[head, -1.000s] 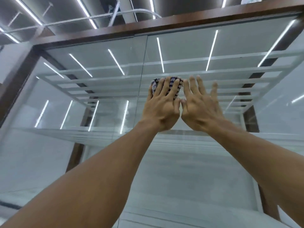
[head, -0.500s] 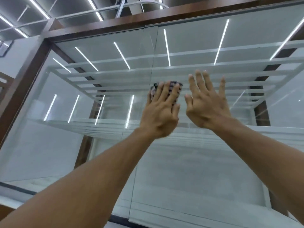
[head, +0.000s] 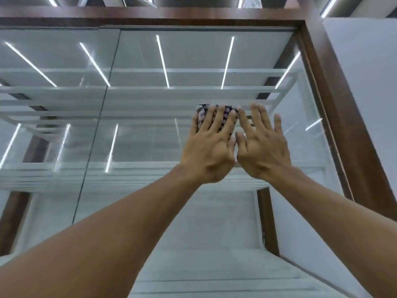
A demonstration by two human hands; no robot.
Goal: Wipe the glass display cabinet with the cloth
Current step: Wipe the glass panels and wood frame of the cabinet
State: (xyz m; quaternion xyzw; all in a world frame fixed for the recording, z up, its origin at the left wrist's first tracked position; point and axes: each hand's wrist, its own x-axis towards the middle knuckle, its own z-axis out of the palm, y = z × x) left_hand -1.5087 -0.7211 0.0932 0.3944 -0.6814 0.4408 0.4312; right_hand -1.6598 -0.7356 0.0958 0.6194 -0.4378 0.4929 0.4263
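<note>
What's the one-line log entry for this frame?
step: wiping | left hand: flat, presses cloth on glass | right hand: open, flat beside it | spot: right side, near wooden frame

A retail or showroom interior, by the look of it: a tall glass display cabinet [head: 193,52] framed in dark wood [head: 337,108], glass shelves [head: 150,91] tiered above and left of the cloth [head: 201,116] that a left hand [head: 209,153] presses to the pane. Reflections of ceiling strip lights [head: 162,61] streak overhead; a white wall [head: 365,82] stands to its right.
</note>
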